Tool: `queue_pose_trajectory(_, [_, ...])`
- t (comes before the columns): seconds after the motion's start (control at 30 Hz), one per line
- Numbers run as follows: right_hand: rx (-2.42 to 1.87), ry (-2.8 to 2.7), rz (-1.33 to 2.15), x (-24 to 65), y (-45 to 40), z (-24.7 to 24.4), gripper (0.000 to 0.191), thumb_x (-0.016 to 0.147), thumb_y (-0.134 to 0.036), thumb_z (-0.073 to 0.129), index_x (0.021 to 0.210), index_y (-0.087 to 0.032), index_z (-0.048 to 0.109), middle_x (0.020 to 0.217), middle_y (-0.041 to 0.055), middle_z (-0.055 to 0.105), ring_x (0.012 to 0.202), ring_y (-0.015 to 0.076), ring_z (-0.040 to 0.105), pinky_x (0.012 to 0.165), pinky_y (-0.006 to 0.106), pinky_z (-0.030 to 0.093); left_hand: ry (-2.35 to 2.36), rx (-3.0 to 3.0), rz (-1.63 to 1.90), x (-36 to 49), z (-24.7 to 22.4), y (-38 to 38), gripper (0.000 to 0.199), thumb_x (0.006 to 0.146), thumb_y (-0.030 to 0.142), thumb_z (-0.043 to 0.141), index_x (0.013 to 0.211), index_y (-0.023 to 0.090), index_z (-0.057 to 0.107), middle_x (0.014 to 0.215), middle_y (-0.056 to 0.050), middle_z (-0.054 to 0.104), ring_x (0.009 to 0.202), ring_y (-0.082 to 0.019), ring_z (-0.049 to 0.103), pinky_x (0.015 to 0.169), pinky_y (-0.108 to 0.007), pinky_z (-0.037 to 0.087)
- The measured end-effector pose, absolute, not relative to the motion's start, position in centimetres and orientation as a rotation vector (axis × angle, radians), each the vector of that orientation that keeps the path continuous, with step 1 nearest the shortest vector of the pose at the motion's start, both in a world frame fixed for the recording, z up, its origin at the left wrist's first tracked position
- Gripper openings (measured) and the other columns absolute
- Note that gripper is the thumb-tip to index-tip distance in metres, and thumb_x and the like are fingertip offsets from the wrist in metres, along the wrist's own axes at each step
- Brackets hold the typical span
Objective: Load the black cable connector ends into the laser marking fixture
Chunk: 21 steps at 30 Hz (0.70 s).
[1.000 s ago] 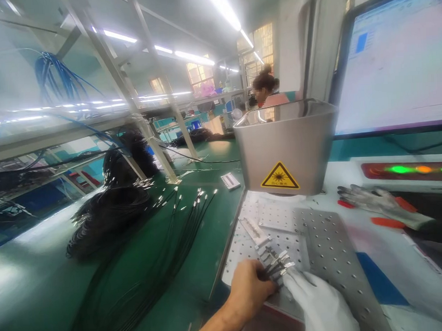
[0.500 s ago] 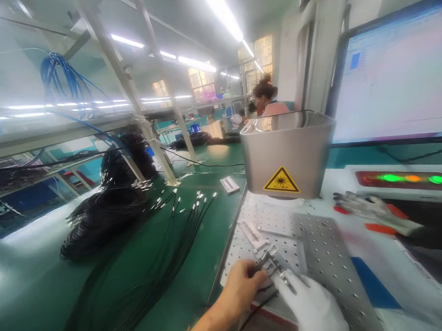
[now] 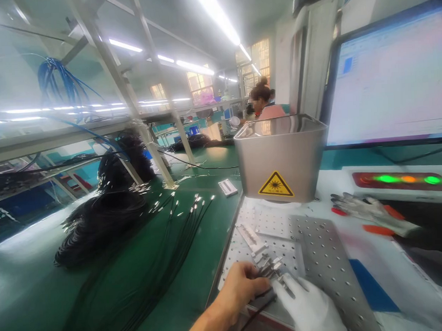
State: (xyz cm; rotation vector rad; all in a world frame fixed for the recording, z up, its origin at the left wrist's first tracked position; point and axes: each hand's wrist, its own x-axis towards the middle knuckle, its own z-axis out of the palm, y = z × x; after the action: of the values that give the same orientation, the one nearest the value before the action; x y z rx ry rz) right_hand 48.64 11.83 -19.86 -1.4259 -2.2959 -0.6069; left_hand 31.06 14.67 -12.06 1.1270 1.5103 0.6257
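Note:
My bare left hand (image 3: 239, 286) is closed, thumb and fingers pinched on black cables with metal connectors (image 3: 271, 266). My right hand (image 3: 309, 303), in a white glove, is closed on the same cluster from the right, its fingertips at the silvery connector ends. Fingers hide part of the cluster. Black cable (image 3: 255, 315) trails down below both hands. Just beyond the fingertips, a pale slotted fixture (image 3: 251, 238) sits on the perforated metal plate (image 3: 320, 249).
A metal laser head housing (image 3: 279, 163) with a warning sign stands over the plate. Left, bundled black cables (image 3: 102, 224) and loose ones (image 3: 180, 245) lie on the green table. Work gloves (image 3: 373, 210) rest right, below a monitor (image 3: 389, 80). A person (image 3: 265, 102) sits behind.
The view has shifted slightly, so the surroundings appear a little further left. Both hands stay at the connectors, with the fingers and connectors slightly repositioned.

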Motion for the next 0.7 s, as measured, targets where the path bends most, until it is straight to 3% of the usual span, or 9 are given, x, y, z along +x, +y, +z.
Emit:
queue_pose_trajectory(0.13, [-1.423,-2.266,-0.625,48.4,11.5,-19.1,0.062,0.06,0.001,0.054,0.106,-0.036,0.075,0.104,-0.0036,0.073,0.082,0.0227,0.069,0.058,0.027,0.058,1.444,1.184,0.581,30.9,-11.5,14.5,0.041,0.066,0.052,0.071,0.061,0.018,0.048,0.055,0.006,0.041,0.055,-0.007,0.033,0.053,-0.025,0.022])
queue_pose_trajectory(0.4, [-1.477,-2.271,-0.561,48.4,11.2,-18.4,0.06,0.067,0.004,0.05,0.105,-0.035,0.075,0.107,-0.004,0.073,0.086,0.0202,0.069,0.062,0.026,0.056,1.434,1.156,0.648,31.2,-11.6,14.9,0.026,0.054,0.03,0.07,0.068,0.016,0.054,0.063,0.005,0.05,0.063,-0.01,0.043,0.06,-0.024,0.03])
queue_pose_trajectory(0.7, [-1.484,-2.301,-0.529,48.7,11.1,-18.7,0.061,0.069,0.004,0.047,0.106,-0.036,0.075,0.106,-0.0036,0.073,0.083,0.0196,0.069,0.061,0.025,0.055,1.783,1.507,0.471,32.2,-11.0,14.7,0.014,0.063,0.017,0.062,0.057,0.019,0.049,0.057,0.005,0.049,0.063,-0.012,0.044,0.059,-0.027,0.026])
